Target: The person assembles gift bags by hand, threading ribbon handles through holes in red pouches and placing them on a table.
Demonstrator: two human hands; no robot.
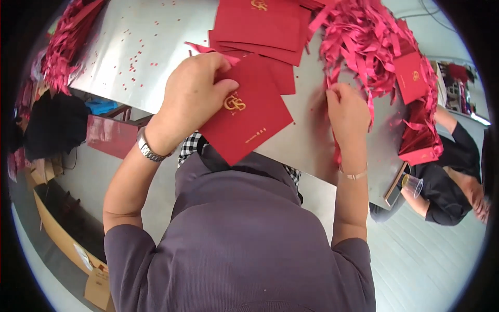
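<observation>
My left hand [195, 88] grips a flat red paper bag [254, 112] by its upper left edge, thumb on the front near a gold emblem. The bag hangs tilted over the table's near edge. A bit of pink-red ribbon [205, 49] shows beyond the left fingers. To the right, my right hand [348, 112] is closed in a pinch beside a large heap of red ribbons [358, 47]. Ribbon strands hang around its fingers and wrist; the fingertips are partly hidden. A stack of similar flat red bags [257, 26] lies ahead, between my hands.
The pale metal table [122, 65] carries scattered red paper dots. More ribboned bags [73, 39] hang over its far left corner. Red bags [413, 78] pile up on the right. A person [452, 171] in black sits there, near a clear plastic cup [412, 184] and a phone [396, 184].
</observation>
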